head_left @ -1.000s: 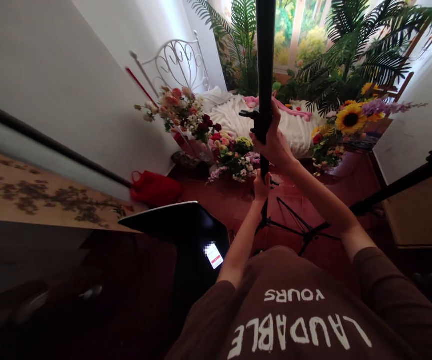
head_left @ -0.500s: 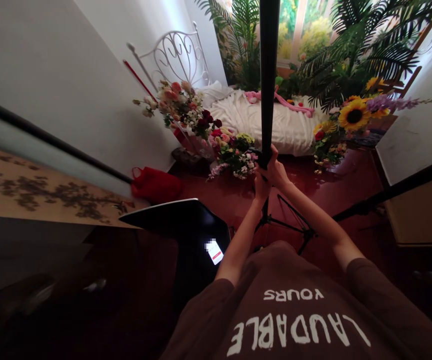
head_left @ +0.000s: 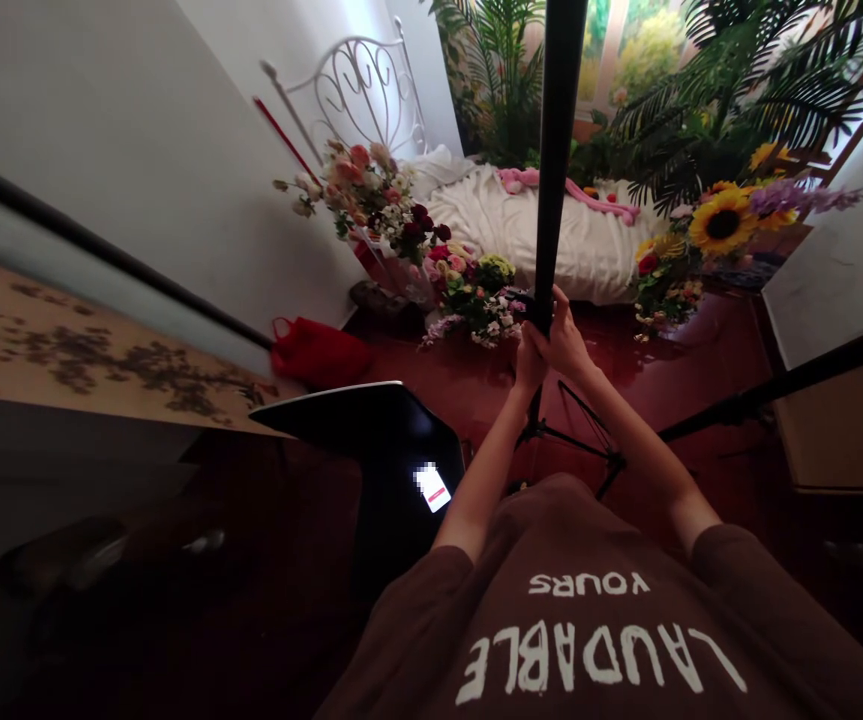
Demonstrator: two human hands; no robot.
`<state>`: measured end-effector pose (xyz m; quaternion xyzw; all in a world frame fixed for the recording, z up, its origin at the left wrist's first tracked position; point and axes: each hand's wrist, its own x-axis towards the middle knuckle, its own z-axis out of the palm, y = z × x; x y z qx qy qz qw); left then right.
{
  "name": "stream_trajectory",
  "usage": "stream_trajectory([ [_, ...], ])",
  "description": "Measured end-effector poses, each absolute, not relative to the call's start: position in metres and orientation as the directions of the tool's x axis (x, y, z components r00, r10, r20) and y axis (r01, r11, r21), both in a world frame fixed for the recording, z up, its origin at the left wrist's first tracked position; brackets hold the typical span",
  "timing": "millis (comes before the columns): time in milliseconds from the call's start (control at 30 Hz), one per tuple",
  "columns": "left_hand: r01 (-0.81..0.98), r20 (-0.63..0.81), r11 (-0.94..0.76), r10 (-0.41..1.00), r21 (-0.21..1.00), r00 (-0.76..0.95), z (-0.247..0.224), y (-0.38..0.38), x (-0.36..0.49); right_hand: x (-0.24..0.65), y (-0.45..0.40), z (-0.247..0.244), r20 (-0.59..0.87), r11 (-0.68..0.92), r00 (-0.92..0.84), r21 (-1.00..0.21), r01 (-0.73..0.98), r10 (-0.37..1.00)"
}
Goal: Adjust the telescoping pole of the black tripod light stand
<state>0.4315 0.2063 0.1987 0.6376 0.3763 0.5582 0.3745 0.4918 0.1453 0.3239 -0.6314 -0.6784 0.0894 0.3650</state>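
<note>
A black light stand [head_left: 555, 150] rises in front of me, its pole running up past the top of the view. Around the pole, at a dark collar, my right hand [head_left: 567, 340] is closed, with its fingers on the right side. My left hand [head_left: 530, 358] grips the same stand just beside and below, the two hands touching. Part of the collar is hidden behind my fingers. Under my hands the stand's tripod legs [head_left: 577, 437] spread over the dark red floor [head_left: 468, 385].
Flowers [head_left: 476, 290] and a bed with white cloth [head_left: 588, 250] lie ahead; sunflowers [head_left: 722, 222] and palms stand at right. To my left are a black panel with a lit screen [head_left: 432, 488] and a red bag [head_left: 318, 352]. Another black pole [head_left: 791, 385] slants in from the right.
The whole view has shifted slightly, with the scene moving a little right and up. Both hands stay on the stand, and the left has drawn closer against the right.
</note>
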Motion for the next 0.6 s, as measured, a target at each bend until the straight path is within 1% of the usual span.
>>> stream_trajectory([
  [100,0.08,0.45,-0.458,0.888,0.886,0.1,0.201,0.203,0.429,0.507,0.133,0.31,0.42,0.237,0.064,-0.624,0.745,0.905],
  [167,0.091,0.459,-0.468,0.882,0.879,0.104,0.203,0.201,0.427,0.518,0.121,0.298,0.412,0.221,0.086,-0.639,0.737,0.907],
  [333,0.113,0.451,-0.459,0.888,0.881,0.089,0.209,0.197,0.426,0.534,0.095,0.269,0.324,0.107,0.151,-0.657,0.746,0.934],
  [433,0.127,0.453,-0.458,0.889,0.88,0.068,0.21,0.195,0.427,0.535,0.088,0.254,0.249,0.011,0.22,-0.684,0.729,0.943],
  [500,0.139,0.449,-0.452,0.892,0.881,0.052,0.208,0.194,0.427,0.535,0.086,0.248,0.206,-0.038,0.266,-0.721,0.692,0.942],
  [600,0.15,0.435,-0.436,0.899,0.887,0.043,0.206,0.192,0.428,0.533,0.087,0.247,0.173,-0.056,0.316,-0.796,0.602,0.933],
])
